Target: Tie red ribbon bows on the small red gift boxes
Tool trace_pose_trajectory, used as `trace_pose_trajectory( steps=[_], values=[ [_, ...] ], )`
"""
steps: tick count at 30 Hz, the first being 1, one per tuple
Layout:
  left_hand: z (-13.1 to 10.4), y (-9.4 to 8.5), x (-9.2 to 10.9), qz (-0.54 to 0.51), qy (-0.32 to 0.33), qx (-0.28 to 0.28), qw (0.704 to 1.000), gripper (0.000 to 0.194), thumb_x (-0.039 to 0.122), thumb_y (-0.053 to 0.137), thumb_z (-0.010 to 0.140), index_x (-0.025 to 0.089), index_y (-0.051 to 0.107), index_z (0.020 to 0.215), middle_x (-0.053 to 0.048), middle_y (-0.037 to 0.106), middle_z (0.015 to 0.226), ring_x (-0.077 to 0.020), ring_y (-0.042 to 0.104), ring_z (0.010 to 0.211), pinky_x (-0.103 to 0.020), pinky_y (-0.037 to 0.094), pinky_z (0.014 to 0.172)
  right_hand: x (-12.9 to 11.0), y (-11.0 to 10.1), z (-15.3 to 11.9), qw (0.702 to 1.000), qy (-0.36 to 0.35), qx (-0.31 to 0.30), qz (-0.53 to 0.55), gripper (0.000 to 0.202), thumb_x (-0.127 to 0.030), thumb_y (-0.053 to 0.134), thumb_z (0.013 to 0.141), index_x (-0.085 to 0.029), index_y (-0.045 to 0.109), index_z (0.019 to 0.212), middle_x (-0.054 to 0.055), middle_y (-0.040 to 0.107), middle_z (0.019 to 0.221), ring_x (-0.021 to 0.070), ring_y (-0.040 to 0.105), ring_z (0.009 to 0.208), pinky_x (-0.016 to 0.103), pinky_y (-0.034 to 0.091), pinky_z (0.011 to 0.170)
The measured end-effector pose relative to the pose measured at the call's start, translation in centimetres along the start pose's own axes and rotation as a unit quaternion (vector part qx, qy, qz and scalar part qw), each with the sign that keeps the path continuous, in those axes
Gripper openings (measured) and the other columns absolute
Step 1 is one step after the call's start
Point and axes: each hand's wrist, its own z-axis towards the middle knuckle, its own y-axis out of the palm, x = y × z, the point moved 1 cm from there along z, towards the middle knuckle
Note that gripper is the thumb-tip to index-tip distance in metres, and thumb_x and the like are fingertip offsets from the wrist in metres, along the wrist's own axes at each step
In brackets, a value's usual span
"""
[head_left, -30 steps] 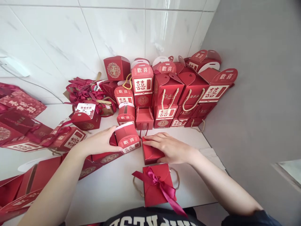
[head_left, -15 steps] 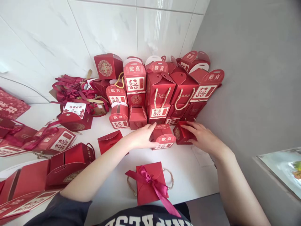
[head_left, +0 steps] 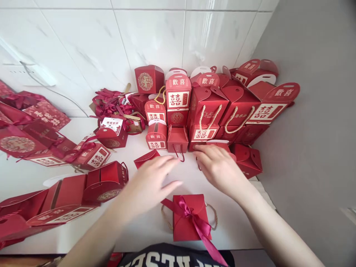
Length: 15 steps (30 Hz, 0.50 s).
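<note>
Wall (head_left: 150, 40), white-tiled, stands far beyond the ribbon-tied box (head_left: 180, 230). Grey side panel (head_left: 319, 111): upright, well to the right of the ribbon-tied box. Tabletop (head_left: 236, 230): white, extending beneath the ribbon-tied box and to both sides of it. Stacked boxes (head_left: 204, 100): red, beyond the ribbon-tied box and mostly toward its right; several fronts carry white labels with double-happiness characters, and two show pale rope loops. Row of red boxes (head_left: 68, 193): closely set, to the left of the ribbon-tied box. Heap of ribbons and tags (head_left: 111, 105): beyond the ribbon-tied box and to its left.

Hands: the left hand (head_left: 151, 180), blurred, is beyond the ribbon-tied box and to its left, grasping nothing, with fingers extended and thumb apart; the right hand (head_left: 218, 167), beyond the ribbon-tied box and to its right, covers much of a round-topped box (head_left: 226, 149), and whether it grips cannot be told. Corner box (head_left: 251, 161): red, farther right of the ribbon-tied box, just beside the round-topped one. Low red box (head_left: 144, 158): beyond the ribbon-tied box and to its left, partly hidden by the left hand. Ribbon (head_left: 203, 228): magenta, knotted across the top of the ribbon-tied box. Rope handles (head_left: 216, 217): tan, one on either side of the ribbon-tied box.
</note>
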Motion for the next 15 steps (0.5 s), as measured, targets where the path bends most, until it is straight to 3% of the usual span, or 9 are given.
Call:
trace_pose_trajectory(
  steps=[2, 4, 6, 8, 11, 15],
  values=[
    [-4.2, -1.8, -4.3, 0.029, -0.088, 0.0, 0.996, 0.066, 0.061, 0.053, 0.087, 0.035, 0.037, 0.146, -0.001, 0.041, 0.153, -0.0258, 0.044, 0.137, -0.041, 0.04, 0.111, -1.9, 0.7, 2.3, 0.993, -0.085, -0.048, 0.068, 0.034, -0.021, 0.05, 0.096, -0.014, 0.058, 0.128, 0.014, 0.055, 0.138, 0.0276, 0.049, 0.126, 0.042, 0.042, 0.103],
    [-7.7, -2.7, -8.9, 0.081, -0.16, -0.007, 0.984, 0.088, 0.066, 0.064, 0.075, 0.03, 0.032, 0.15, -0.005, 0.032, 0.158, -0.0338, 0.031, 0.144, -0.05, 0.036, 0.113, -3.8, 2.2, 4.8, 0.974, -0.171, -0.09, 0.122, 0.046, -0.029, 0.057, 0.094, -0.015, 0.051, 0.137, 0.014, 0.049, 0.144, 0.0285, 0.044, 0.132, 0.043, 0.039, 0.107],
    [-10.1, -2.9, -12.7, 0.118, -0.232, -0.038, 0.965, 0.102, 0.064, 0.07, 0.067, 0.023, 0.029, 0.152, -0.012, 0.034, 0.157, -0.0403, 0.03, 0.144, -0.06, 0.029, 0.114, -5.6, 4.2, 7.1, 0.953, -0.234, -0.114, 0.155, 0.065, -0.042, 0.066, 0.087, -0.019, 0.044, 0.144, 0.014, 0.041, 0.151, 0.0323, 0.035, 0.139, 0.049, 0.032, 0.112],
    [-11.2, -2.5, -15.0, 0.12, -0.268, -0.076, 0.953, 0.097, 0.06, 0.07, 0.068, 0.021, 0.033, 0.15, -0.015, 0.048, 0.147, -0.0413, 0.039, 0.138, -0.064, 0.017, 0.116, -7.0, 6.2, 8.6, 0.941, -0.26, -0.144, 0.161, 0.076, -0.054, 0.064, 0.086, -0.021, 0.038, 0.148, 0.017, 0.035, 0.154, 0.035, 0.031, 0.141, 0.053, 0.028, 0.112],
    [-10.4, -1.8, -15.3, 0.11, -0.266, -0.083, 0.954, 0.085, 0.064, 0.061, 0.076, 0.019, 0.041, 0.145, -0.015, 0.058, 0.138, -0.0402, 0.044, 0.135, -0.065, 0.009, 0.118, -7.9, 7.7, 8.8, 0.959, -0.205, -0.141, 0.135, 0.063, -0.055, 0.052, 0.093, -0.024, 0.041, 0.147, 0.017, 0.037, 0.152, 0.0334, 0.033, 0.14, 0.054, 0.029, 0.111],
    [-6.2, 0.1, -12.7, 0.029, -0.192, -0.098, 0.976, 0.089, 0.064, 0.067, 0.071, 0.023, 0.041, 0.145, -0.011, 0.052, 0.144, -0.0371, 0.041, 0.138, -0.051, 0.038, 0.111, -6.1, 6.4, 6.2, 0.979, -0.119, -0.139, 0.09, 0.058, -0.054, 0.054, 0.093, -0.024, 0.048, 0.143, 0.017, 0.047, 0.143, 0.0342, 0.041, 0.132, 0.052, 0.035, 0.108]
  ],
)
